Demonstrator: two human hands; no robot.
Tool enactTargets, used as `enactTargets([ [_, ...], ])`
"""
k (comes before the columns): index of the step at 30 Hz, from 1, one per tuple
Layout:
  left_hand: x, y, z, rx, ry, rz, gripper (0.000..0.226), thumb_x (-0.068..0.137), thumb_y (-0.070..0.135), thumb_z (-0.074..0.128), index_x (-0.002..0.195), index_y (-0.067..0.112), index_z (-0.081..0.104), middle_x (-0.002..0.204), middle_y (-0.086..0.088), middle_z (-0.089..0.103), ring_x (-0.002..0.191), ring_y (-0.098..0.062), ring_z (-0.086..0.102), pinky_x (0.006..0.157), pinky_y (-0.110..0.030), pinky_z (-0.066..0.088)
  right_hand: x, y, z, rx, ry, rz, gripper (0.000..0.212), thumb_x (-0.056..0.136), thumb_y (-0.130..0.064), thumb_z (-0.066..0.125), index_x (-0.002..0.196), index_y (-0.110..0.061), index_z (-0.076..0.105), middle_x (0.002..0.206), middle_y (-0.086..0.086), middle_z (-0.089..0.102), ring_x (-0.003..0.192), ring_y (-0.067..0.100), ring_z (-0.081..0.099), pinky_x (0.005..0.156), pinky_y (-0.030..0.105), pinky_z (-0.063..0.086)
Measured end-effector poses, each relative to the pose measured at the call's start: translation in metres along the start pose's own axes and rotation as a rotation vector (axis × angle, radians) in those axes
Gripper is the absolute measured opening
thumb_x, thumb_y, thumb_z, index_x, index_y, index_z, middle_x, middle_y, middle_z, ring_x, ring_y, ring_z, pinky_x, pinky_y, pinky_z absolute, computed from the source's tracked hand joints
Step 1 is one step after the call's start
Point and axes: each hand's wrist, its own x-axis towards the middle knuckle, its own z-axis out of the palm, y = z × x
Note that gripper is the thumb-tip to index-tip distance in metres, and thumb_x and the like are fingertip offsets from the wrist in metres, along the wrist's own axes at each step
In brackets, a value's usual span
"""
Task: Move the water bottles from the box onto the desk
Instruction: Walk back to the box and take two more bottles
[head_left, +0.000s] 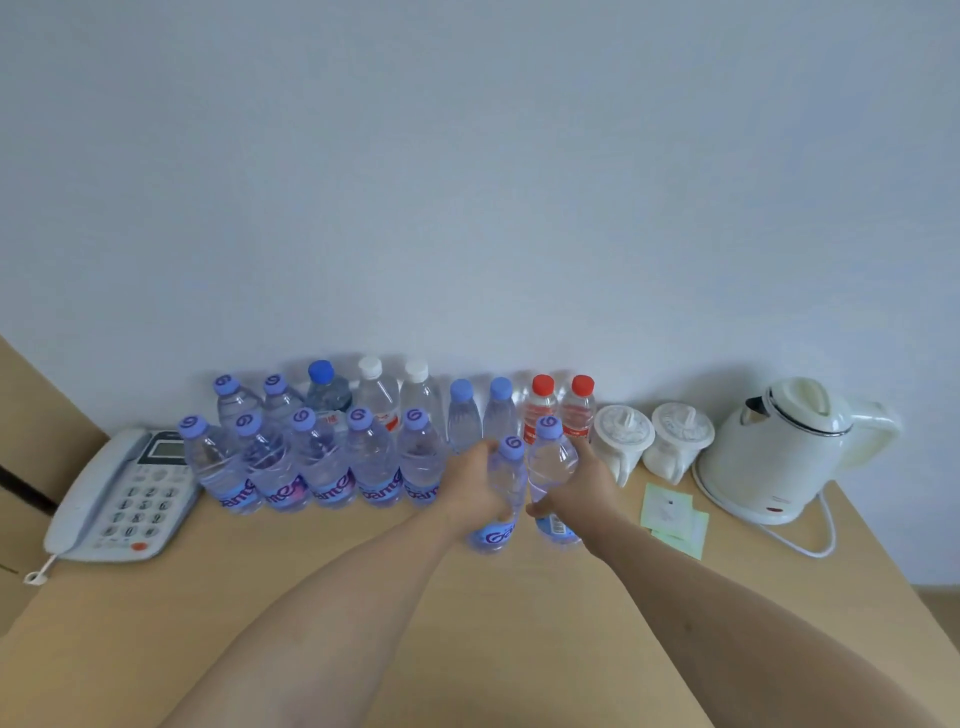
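Note:
My left hand (470, 486) grips a clear water bottle (506, 486) with a purple cap and blue label. My right hand (576, 480) grips a second such bottle (551, 460) right beside it. Both bottles stand upright, at or just above the wooden desk (363, 582), to the right of a row of purple-capped bottles (322, 467). More bottles with blue, white and red caps (543, 410) stand behind them along the wall. The box is not in view.
A grey desk telephone (122, 499) lies at the left. Two white lidded cups (623, 441) and a white electric kettle (779, 447) with its cord stand at the right. Green paper sachets (670, 512) lie in front of the cups.

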Motion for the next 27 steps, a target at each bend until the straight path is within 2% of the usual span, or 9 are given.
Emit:
enactTargets([
  [3, 0.023, 0.005, -0.004, 0.097, 0.012, 0.023, 0.050, 0.073, 0.008, 0.078, 0.116, 0.027, 0.059, 0.105, 0.007, 0.067, 0.100, -0.019, 0.066, 0.078, -0.027, 0.051, 0.023, -0.003, -0.001, -0.041, -0.034, -0.012, 0.091, 0.056, 0.005, 0.085, 0.134, -0.028, 0.051, 0.111, -0.002, 0.065, 0.101, 0.025, 0.063, 0.077, 0.037, 0.056],
  [7, 0.044, 0.012, -0.016, 0.133, 0.063, 0.016, 0.028, 0.075, 0.008, 0.072, 0.092, 0.024, 0.056, 0.094, 0.000, 0.065, 0.093, -0.026, 0.066, 0.069, -0.028, 0.045, 0.043, -0.004, 0.004, -0.052, -0.070, -0.009, 0.064, 0.071, 0.004, 0.071, 0.125, -0.027, 0.058, 0.106, -0.002, 0.068, 0.101, 0.024, 0.065, 0.083, 0.042, 0.058],
  [11, 0.057, 0.022, -0.028, 0.254, 0.066, 0.102, 0.032, 0.076, 0.007, 0.072, 0.105, 0.017, 0.062, 0.101, -0.006, 0.066, 0.092, -0.028, 0.062, 0.075, -0.035, 0.054, 0.053, -0.008, 0.008, -0.097, -0.107, -0.046, 0.058, 0.079, 0.002, 0.060, 0.129, -0.027, 0.056, 0.101, -0.005, 0.066, 0.093, 0.018, 0.062, 0.074, 0.034, 0.053],
  [13, 0.063, 0.024, -0.031, 0.308, 0.058, 0.136, 0.033, 0.077, 0.001, 0.066, 0.107, 0.014, 0.063, 0.094, -0.006, 0.064, 0.087, -0.030, 0.060, 0.071, -0.034, 0.051, 0.058, -0.013, 0.006, -0.179, -0.154, -0.067, 0.060, 0.077, 0.001, 0.066, 0.130, -0.025, 0.055, 0.099, -0.008, 0.066, 0.090, 0.014, 0.061, 0.075, 0.032, 0.051],
  [16, 0.066, 0.028, -0.037, 0.380, 0.040, 0.158, 0.032, 0.078, -0.006, 0.057, 0.103, 0.013, 0.061, 0.083, -0.003, 0.053, 0.079, -0.028, 0.053, 0.061, -0.030, 0.038, 0.063, -0.025, 0.001, -0.388, -0.216, -0.097, 0.061, 0.069, -0.028, 0.084, 0.122, -0.029, 0.055, 0.105, -0.006, 0.066, 0.101, 0.019, 0.061, 0.087, 0.038, 0.053],
  [19, 0.064, 0.024, -0.040, 0.389, 0.026, 0.162, 0.027, 0.081, -0.009, 0.050, 0.088, 0.017, 0.051, 0.072, 0.002, 0.041, 0.076, -0.027, 0.046, 0.054, -0.030, 0.027, 0.063, -0.035, -0.001, -0.419, -0.168, -0.073, 0.058, 0.063, -0.048, 0.086, 0.110, -0.023, 0.061, 0.094, -0.004, 0.064, 0.094, 0.018, 0.063, 0.076, 0.034, 0.053],
  [21, 0.062, 0.023, -0.042, 0.388, 0.027, 0.167, 0.028, 0.082, -0.010, 0.049, 0.091, 0.016, 0.054, 0.072, 0.004, 0.039, 0.075, -0.024, 0.044, 0.052, -0.029, 0.026, 0.062, -0.040, 0.001, -0.418, -0.162, -0.066, 0.054, 0.063, -0.041, 0.088, 0.106, -0.017, 0.063, 0.087, -0.002, 0.061, 0.089, 0.019, 0.064, 0.072, 0.033, 0.051],
  [24, 0.060, 0.021, -0.047, 0.407, 0.017, 0.170, 0.033, 0.083, -0.010, 0.049, 0.103, 0.014, 0.060, 0.082, 0.000, 0.046, 0.081, -0.025, 0.049, 0.061, -0.029, 0.031, 0.063, -0.044, 0.002, -0.365, -0.197, -0.108, 0.052, 0.069, -0.014, 0.085, 0.117, -0.010, 0.066, 0.095, -0.001, 0.061, 0.091, 0.018, 0.059, 0.078, 0.031, 0.051],
  [27, 0.063, 0.016, -0.051, 0.421, 0.021, 0.177, 0.035, 0.082, -0.009, 0.050, 0.108, 0.010, 0.064, 0.088, -0.003, 0.051, 0.083, -0.026, 0.050, 0.064, -0.029, 0.033, 0.062, -0.044, 0.000, -0.278, -0.191, -0.146, 0.050, 0.073, 0.007, 0.070, 0.118, -0.015, 0.068, 0.104, 0.001, 0.071, 0.087, 0.016, 0.063, 0.064, 0.021, 0.051],
])
